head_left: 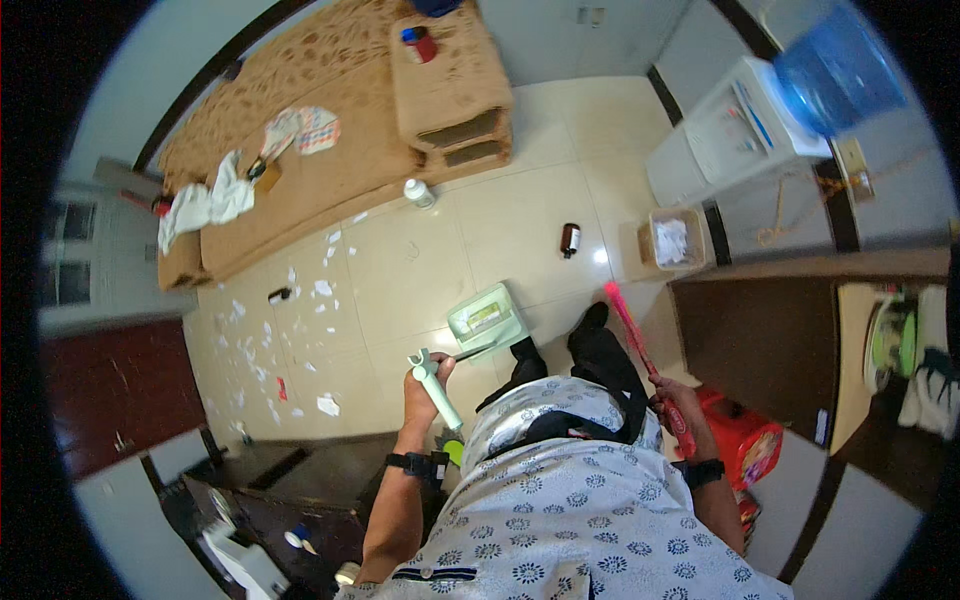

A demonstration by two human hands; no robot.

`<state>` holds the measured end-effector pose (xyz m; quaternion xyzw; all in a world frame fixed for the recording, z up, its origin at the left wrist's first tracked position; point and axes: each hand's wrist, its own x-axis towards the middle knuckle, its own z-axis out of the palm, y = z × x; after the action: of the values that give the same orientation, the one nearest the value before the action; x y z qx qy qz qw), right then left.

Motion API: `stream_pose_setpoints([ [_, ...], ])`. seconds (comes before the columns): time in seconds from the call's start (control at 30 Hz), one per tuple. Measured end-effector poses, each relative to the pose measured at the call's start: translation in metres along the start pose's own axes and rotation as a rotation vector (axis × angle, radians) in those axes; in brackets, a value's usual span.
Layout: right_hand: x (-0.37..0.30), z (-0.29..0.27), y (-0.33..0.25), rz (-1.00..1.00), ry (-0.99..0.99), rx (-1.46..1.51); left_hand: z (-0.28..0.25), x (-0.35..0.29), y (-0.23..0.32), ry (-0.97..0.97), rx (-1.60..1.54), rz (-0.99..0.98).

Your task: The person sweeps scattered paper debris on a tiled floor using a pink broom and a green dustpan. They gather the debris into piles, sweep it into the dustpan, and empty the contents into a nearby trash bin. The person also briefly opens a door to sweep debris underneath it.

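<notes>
Both hands are well apart, each with fingers wrapped round something: the left hand holds a pale green grip, and the right hand holds a long red and pink stick. Biggest is the tan sofa, at eleven o'clock from the left hand. Next comes the white water machine, near twelve o'clock from the right hand. Smaller is the bin, also near twelve from there. Then comes the green dustpan, which looks to be on the floor. It is at half past one from the left hand, the nearer one, and about ten o'clock from the right. Its dark pole runs from the left hand toward half past two. The stick points to eleven o'clock, with its pink tip apart from the dustpan. Smallest are the white paper bits, past nine o'clock from the left hand.
</notes>
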<state>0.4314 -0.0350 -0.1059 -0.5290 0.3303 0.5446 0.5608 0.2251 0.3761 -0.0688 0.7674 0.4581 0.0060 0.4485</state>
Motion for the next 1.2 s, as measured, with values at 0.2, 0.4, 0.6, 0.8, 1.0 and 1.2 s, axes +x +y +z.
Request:
stream_pose_setpoints([
  [0.2, 0.058, 0.025, -0.123, 0.107, -0.22, -0.228, 0.042, -0.026, -0.01, -0.001, -0.699, -0.461],
  [0.4, 0.177, 0.04, -0.254, 0.236, -0.474, -0.35, 0.133, -0.018, 0.039, 0.315, -1.119, -0.535],
  [0.6, 0.296, 0.056, -0.322, 0.367, -0.717, -0.39, 0.211, -0.002, 0.049, 0.627, -1.463, -0.361],
  [0.8, 0.347, 0.08, -0.339, 0.312, -0.738, -0.519, 0.256, -0.019, 0.042, 1.105, -1.726, -0.28],
  [1.0, 0.351, 0.155, -0.368, 0.517, -0.655, -0.734, 0.223, -0.034, 0.048, 1.394, -1.79, -0.398],
  [1.2, 0.388, 0.191, -0.359, 0.799, -0.513, -0.322, 0.212, -0.027, 0.017, 1.397, -1.59, -0.677],
])
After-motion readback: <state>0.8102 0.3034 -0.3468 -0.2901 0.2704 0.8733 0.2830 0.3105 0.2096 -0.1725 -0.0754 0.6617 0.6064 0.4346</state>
